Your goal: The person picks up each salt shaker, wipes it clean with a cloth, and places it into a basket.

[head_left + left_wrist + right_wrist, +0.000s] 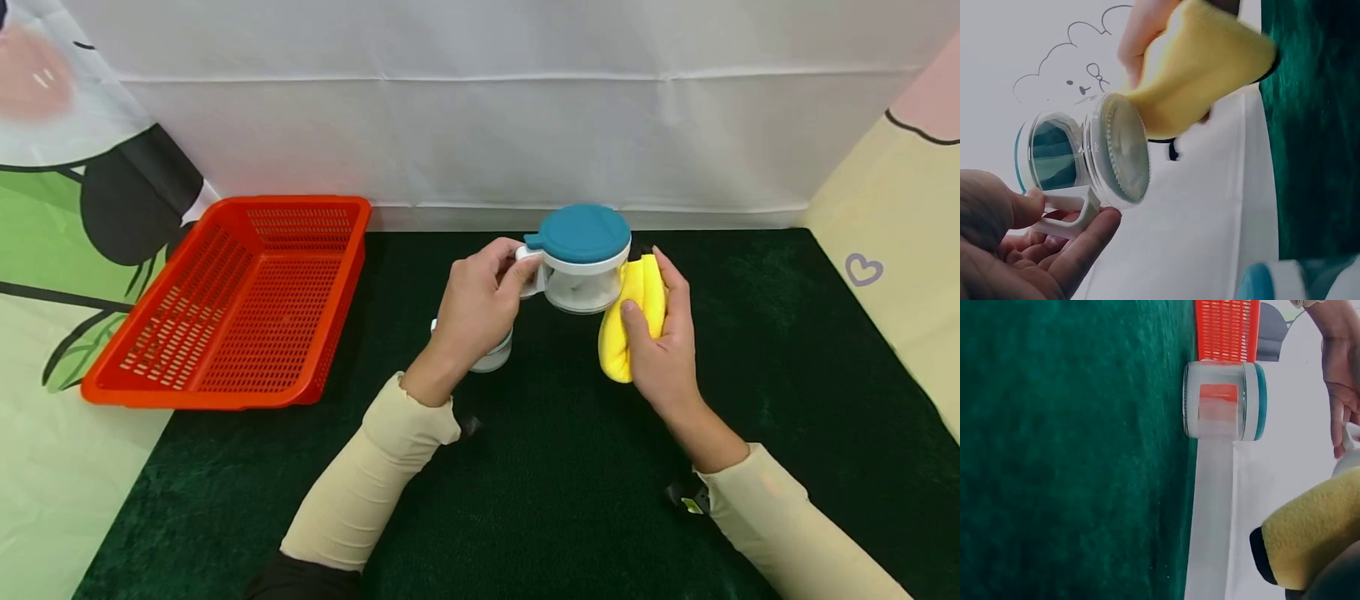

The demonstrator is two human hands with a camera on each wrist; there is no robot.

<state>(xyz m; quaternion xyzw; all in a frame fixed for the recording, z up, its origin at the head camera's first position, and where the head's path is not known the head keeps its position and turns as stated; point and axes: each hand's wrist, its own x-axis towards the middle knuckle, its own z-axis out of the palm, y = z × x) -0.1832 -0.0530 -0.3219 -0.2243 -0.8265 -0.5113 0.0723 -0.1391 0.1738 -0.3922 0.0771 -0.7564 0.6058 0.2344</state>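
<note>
My left hand (477,302) grips the white handle of a clear jar (583,292) with a blue-green lid (587,233), lifted above the table. In my right hand (666,354) is a folded yellow cloth (633,321) with black edging, up against the jar's right side. The left wrist view shows the jar's ribbed clear base (1129,150) beside the blurred cloth (1204,69). A second jar (495,357) stands on the table, mostly hidden below my left hand; the right wrist view shows this standing jar (1219,403) with its blue-green lid.
An orange-red plastic basket (255,333) with slotted walls stands on the left. Dark green cloth (570,500) covers the table, and a white sheet (480,142) hangs behind it. Printed sheets with cartoon drawings hang at both sides.
</note>
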